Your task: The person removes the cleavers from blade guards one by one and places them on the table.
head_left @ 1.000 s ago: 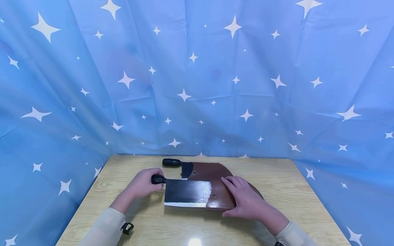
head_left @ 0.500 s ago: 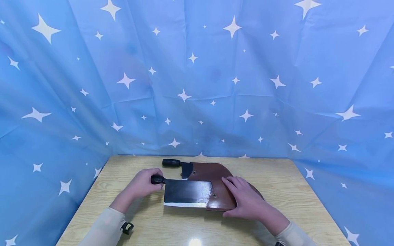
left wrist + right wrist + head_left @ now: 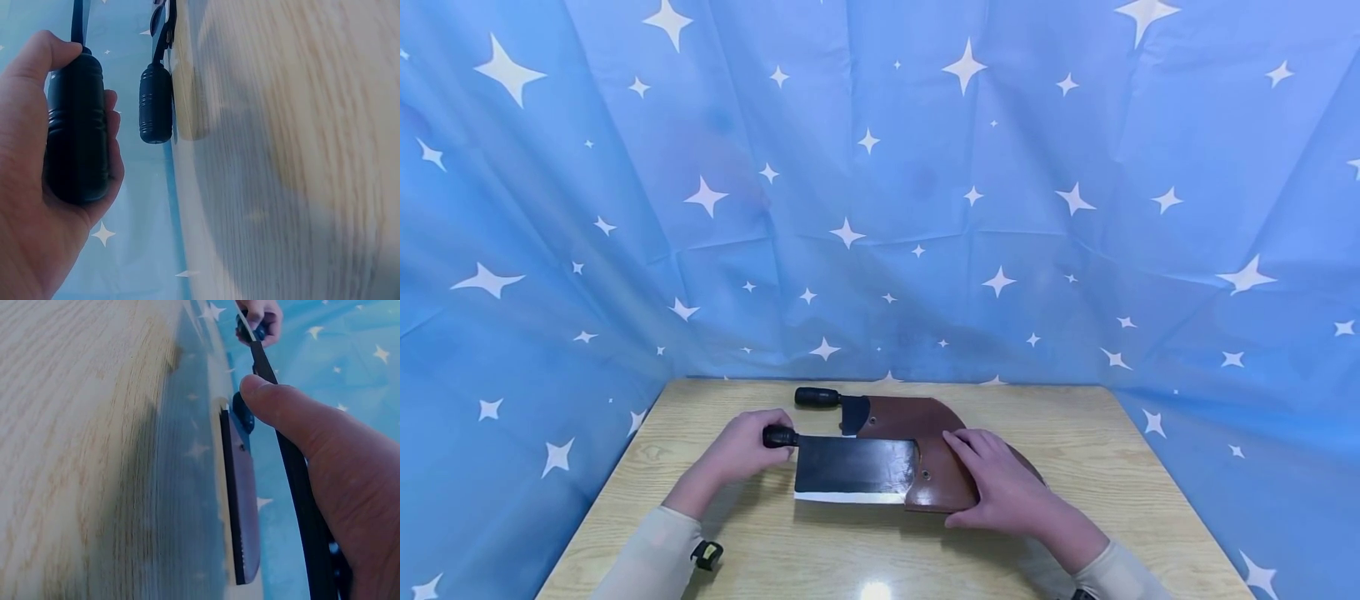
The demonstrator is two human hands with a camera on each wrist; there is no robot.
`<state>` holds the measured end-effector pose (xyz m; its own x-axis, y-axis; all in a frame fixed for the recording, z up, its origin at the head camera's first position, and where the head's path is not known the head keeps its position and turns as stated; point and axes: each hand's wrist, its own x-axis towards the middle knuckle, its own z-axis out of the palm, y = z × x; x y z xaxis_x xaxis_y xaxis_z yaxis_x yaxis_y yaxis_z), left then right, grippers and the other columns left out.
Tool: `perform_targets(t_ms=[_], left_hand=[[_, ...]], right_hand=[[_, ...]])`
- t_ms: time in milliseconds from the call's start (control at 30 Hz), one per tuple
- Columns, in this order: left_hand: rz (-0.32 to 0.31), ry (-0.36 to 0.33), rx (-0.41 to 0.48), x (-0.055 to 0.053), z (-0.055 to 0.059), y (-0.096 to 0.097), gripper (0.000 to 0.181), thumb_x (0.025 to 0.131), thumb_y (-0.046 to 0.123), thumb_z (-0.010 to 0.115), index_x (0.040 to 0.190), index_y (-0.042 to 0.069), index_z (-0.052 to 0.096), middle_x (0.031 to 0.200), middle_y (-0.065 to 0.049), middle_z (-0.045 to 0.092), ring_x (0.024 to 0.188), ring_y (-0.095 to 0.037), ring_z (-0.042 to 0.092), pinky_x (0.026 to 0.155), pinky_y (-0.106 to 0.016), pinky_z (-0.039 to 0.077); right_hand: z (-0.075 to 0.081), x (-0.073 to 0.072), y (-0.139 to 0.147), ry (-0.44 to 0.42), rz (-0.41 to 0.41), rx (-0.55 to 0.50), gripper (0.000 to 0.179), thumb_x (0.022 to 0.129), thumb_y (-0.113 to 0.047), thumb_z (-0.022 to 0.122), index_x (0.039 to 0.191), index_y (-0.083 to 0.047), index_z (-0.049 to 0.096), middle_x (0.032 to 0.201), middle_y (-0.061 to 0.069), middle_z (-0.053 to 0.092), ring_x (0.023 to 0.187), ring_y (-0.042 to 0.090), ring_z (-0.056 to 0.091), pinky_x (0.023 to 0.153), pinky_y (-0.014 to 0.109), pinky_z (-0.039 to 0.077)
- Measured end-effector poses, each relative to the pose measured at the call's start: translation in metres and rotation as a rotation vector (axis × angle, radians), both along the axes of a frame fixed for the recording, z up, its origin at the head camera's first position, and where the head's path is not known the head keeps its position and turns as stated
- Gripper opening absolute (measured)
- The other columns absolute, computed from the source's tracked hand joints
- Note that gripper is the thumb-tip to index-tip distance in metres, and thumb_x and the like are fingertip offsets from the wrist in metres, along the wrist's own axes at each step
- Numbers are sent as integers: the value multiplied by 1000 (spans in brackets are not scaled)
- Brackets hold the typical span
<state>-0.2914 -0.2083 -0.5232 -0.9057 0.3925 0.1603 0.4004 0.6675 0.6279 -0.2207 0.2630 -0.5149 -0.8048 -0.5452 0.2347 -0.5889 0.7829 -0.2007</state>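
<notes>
My left hand point(image 3: 737, 457) grips the black ridged handle of a cleaver point(image 3: 853, 465), thumb near the handle's collar in the left wrist view. The cleaver's broad dark blade, with a bright lower edge, lies partly inside a brown leather sheath point(image 3: 942, 479); its far end is hidden there. At the sheath's right end, my right hand point(image 3: 1003, 490) holds it, thumb on the near side and fingers over the far side. Both are raised above the table. Behind them, a second cleaver point(image 3: 817, 397) lies on the table in its own brown sheath point(image 3: 898, 414), partly covered by the front one.
The wood-grain table point(image 3: 760, 550) carries the second sheathed cleaver near its back edge. A blue cloth point(image 3: 880, 167) with white stars hangs behind and at both sides. A black wrist strap point(image 3: 707, 555) shows at the left sleeve.
The left hand has drawn the cleaver slightly left, so a little more blade shows outside the sheath. The right hand and sheath have shifted very slightly right. The second cleaver stays put.
</notes>
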Motion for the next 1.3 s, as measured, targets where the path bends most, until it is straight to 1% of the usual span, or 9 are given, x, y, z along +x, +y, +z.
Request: perform_targets(t_ms=[200, 400, 533, 667, 833, 967, 1133, 1300], left_hand=[[10, 3, -1, 0, 1, -3, 24, 87, 19, 86, 106, 27, 73, 96, 9, 71, 84, -16, 63, 77, -39, 54], [22, 15, -9, -1, -2, -10, 25, 87, 19, 86, 106, 28, 73, 95, 10, 71, 83, -14, 63, 77, -38, 54], [16, 25, -17, -1, -3, -15, 25, 86, 19, 87, 106, 27, 73, 95, 10, 71, 84, -14, 63, 77, -38, 55], [21, 15, -19, 1, -5, -19, 25, 87, 20, 87, 107, 26, 73, 96, 10, 71, 85, -14, 64, 78, -38, 55], [27, 11, -37, 2, -8, -24, 24, 88, 21, 87, 106, 27, 72, 94, 10, 70, 84, -13, 63, 77, -36, 55], [28, -1, -45, 3, -10, -28, 23, 89, 20, 87, 104, 27, 72, 93, 10, 69, 83, -13, 63, 76, -35, 54], [24, -10, -53, 3, -13, -33, 23, 88, 20, 88, 104, 25, 72, 92, 10, 69, 83, -14, 63, 76, -37, 54], [27, -14, -82, 3, -20, -35, 23, 87, 22, 88, 103, 27, 72, 93, 12, 70, 85, -13, 63, 78, -37, 54]], right_hand=[[1, 0, 2, -6, -3, -2, 129, 70, -66, 99, 169, -6, 42, 160, 11, 50, 147, 37, 47, 119, 59, 44], [4, 0, 8, -7, -5, 0, 130, 70, -65, 100, 169, -6, 41, 160, 12, 51, 148, 38, 47, 119, 60, 43], [6, 0, 13, -26, -11, 5, 130, 69, -64, 100, 170, -6, 41, 161, 12, 50, 149, 39, 46, 120, 61, 43], [6, 1, 19, -47, -24, 4, 129, 70, -63, 101, 169, -6, 41, 162, 12, 50, 150, 42, 45, 119, 63, 42], [3, 1, 28, -42, -34, 5, 127, 69, -62, 102, 168, -6, 43, 161, 12, 51, 152, 48, 44, 121, 66, 39], [1, 2, 35, -39, -27, 8, 127, 69, -61, 102, 167, -6, 45, 162, 13, 51, 152, 51, 43, 122, 67, 38], [-3, 5, 41, -44, -10, -5, 125, 68, -60, 103, 165, -3, 47, 160, 15, 53, 150, 51, 45, 120, 68, 39], [-10, 7, 45, -39, 3, -20, 128, 65, -62, 103, 164, -2, 48, 157, 16, 56, 148, 49, 49, 122, 67, 37]])
